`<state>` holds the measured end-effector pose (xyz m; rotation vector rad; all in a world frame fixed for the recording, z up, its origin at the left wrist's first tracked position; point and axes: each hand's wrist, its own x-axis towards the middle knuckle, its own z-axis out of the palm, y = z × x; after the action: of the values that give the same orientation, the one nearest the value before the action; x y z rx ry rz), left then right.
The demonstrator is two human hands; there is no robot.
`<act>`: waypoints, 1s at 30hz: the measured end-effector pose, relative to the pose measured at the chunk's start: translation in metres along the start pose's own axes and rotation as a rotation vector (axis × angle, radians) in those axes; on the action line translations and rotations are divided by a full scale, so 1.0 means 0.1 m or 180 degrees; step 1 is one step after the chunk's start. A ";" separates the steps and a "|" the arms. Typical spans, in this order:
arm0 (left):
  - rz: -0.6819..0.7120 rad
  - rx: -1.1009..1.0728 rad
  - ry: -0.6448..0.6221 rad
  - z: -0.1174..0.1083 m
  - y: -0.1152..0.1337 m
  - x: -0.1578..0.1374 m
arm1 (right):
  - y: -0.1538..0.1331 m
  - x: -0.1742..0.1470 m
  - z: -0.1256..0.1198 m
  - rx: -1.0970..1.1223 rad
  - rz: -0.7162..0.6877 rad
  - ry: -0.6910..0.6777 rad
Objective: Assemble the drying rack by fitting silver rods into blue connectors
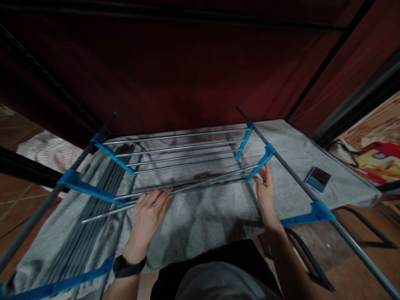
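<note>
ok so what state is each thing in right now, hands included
rack: farthest brackets joined by rods, nearest pair with none between
rod: slanted, left end free
left hand: closed over the rod
right hand: at the middle right bracket, grip unclear
poles: lying side by side on the cloth
cloth: spread out, wrinkled
phone: lying flat, screen dark

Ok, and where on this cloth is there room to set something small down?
The bare cloth behind the phone, bordered by the right pole and the red curtain, has room. So does the stretch between your left hand and right hand, on your side of the slanting rod. It's crowded at left, where grey tubes lie side by side.
</note>
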<state>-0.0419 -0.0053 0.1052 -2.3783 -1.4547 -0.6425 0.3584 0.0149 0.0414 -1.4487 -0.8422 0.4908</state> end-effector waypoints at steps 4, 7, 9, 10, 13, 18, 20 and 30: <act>-0.0033 -0.0014 -0.0011 0.00 -0.02 0.04 | 0.01 0.00 0.00 -0.0029 -0.0010 0.0014; 0.0051 0.0016 0.0025 -0.01 -0.03 0.06 | 0.03 0.00 0.01 -0.0048 -0.0053 0.0016; 0.0121 0.0049 0.0023 -0.01 -0.03 0.06 | 0.04 -0.01 0.01 -0.0061 -0.0044 0.0033; 0.0153 0.0059 0.0024 -0.01 -0.04 0.06 | 0.05 -0.01 0.01 -0.0064 -0.0036 0.0040; 0.0204 0.0051 0.0028 0.01 -0.05 0.04 | 0.07 -0.01 0.01 -0.0067 -0.0036 0.0048; 0.0126 -0.0089 -0.0159 0.02 -0.09 0.04 | 0.12 0.00 0.00 -0.0083 -0.0076 0.0058; 0.0097 -0.0164 -0.0257 0.01 -0.12 0.05 | 0.14 0.00 0.00 -0.0097 -0.0103 0.0058; -0.0027 -0.0593 -0.0556 0.00 -0.22 0.19 | 0.12 0.00 0.01 -0.0098 -0.0058 0.0076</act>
<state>-0.0541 0.0187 0.1149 -2.6308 -1.5362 -0.6096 0.3599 0.0163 0.0292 -1.4711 -0.8467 0.4478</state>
